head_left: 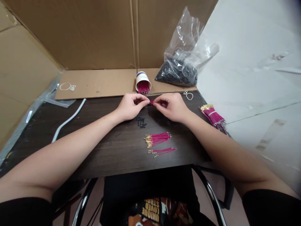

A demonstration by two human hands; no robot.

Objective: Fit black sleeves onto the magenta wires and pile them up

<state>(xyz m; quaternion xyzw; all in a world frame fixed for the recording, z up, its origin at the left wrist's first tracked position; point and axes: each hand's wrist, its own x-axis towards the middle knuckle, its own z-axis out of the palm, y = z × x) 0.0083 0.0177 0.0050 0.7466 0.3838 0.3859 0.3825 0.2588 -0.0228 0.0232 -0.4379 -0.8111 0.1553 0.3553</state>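
Note:
Over the table my left hand is closed in a pinch, thumb against fingers, and what sits in its tips is too small to make out. Facing it, my right hand pinches close by, at the magenta wires that show between the two sets of fingertips. More magenta shows in the gap of the right hand; the fingers hide most of it. Short black tubes lie loose below my left hand. Nearer me are magenta wires with gold ends, with a smaller group below them.
Behind the hands a tipped paper cup holds magenta wires. A clear bag of black pieces stands at the back right. A banded wire bundle lies at the right edge. A pale tube and rubber bands are on the left.

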